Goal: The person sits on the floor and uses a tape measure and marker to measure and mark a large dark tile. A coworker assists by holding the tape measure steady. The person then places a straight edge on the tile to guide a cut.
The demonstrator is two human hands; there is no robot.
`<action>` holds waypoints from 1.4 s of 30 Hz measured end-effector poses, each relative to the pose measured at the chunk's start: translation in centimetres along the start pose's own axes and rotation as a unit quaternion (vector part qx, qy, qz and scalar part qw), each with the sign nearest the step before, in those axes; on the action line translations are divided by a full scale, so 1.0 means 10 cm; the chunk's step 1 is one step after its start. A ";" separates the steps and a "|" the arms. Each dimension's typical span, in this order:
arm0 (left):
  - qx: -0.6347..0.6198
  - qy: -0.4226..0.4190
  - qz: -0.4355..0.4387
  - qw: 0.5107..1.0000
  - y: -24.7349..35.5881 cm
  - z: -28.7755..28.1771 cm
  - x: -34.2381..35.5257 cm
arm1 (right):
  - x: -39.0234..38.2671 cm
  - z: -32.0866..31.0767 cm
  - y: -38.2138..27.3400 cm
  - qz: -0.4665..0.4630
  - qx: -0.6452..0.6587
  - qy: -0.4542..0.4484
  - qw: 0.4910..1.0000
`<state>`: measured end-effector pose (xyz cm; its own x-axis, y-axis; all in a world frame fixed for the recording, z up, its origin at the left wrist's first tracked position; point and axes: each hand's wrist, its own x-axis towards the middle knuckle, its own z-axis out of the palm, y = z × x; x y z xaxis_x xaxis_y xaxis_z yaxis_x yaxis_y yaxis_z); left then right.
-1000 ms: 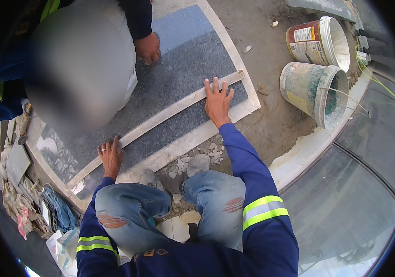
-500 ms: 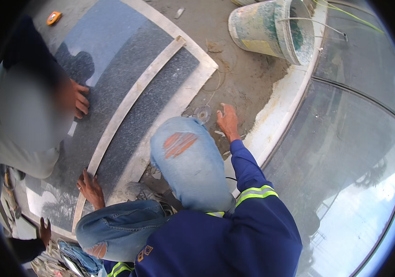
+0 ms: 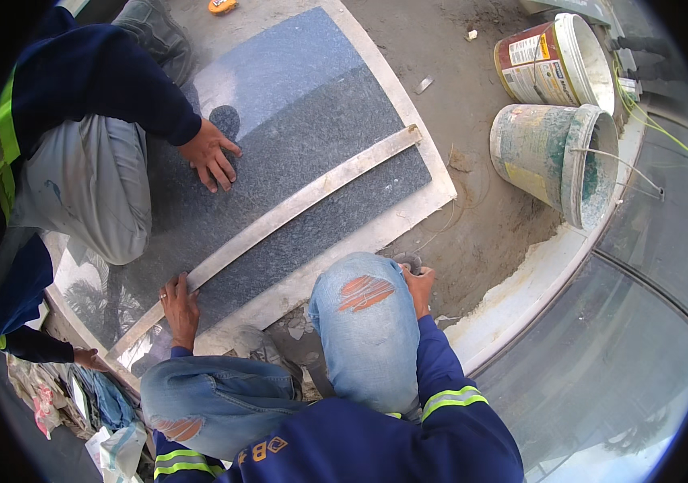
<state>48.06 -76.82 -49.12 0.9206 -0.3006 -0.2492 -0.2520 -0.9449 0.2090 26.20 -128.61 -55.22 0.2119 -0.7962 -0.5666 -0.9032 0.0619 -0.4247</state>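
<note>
A dark speckled stone slab [image 3: 304, 105] with a pale border lies on the ground before me. Across it runs a long pale straightedge strip [image 3: 312, 196]. My left hand [image 3: 179, 312] grips the strip near its lower left end, fingers over its edge. Just beyond my raised right knee, my right hand [image 3: 420, 290] is closed on a greyish round disc [image 3: 407, 261] by the slab's near right corner. My knee and fingers partly hide the disc, so whether it belongs to a tool cannot be seen.
A co-worker's hand [image 3: 214, 155] rests on the slab; another person's hand [image 3: 90, 359] is at its lower left edge. Two buckets, one red and white [image 3: 533, 64], one green-stained [image 3: 529, 153], lie tipped near glass panels [image 3: 601, 354]. An orange tape measure [image 3: 221, 6] lies far off.
My right hand has gone from open beside the disc to closed on it. My left hand stays on the strip. The view has shifted, bringing the second bucket in; the co-worker's hand remains on the slab.
</note>
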 end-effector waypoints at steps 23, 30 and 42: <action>-0.063 0.063 -0.077 0.993 -0.05 0.01 -0.20 | 1.46 0.32 -2.60 -0.148 0.052 -0.138 0.978; 0.018 0.055 -0.128 0.990 -0.45 0.22 -0.47 | 1.44 0.44 -2.76 -0.167 0.095 -0.110 0.975; 0.037 0.034 -0.118 0.992 -0.53 0.26 -0.49 | 1.35 0.49 -2.70 -0.186 0.165 -0.066 0.966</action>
<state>44.14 -70.67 -51.45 0.9739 -0.0624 -0.2181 -0.0453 -0.9956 0.0825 55.24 -138.02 -54.89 0.5647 -0.7181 -0.4068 -0.5916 -0.0085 -0.8062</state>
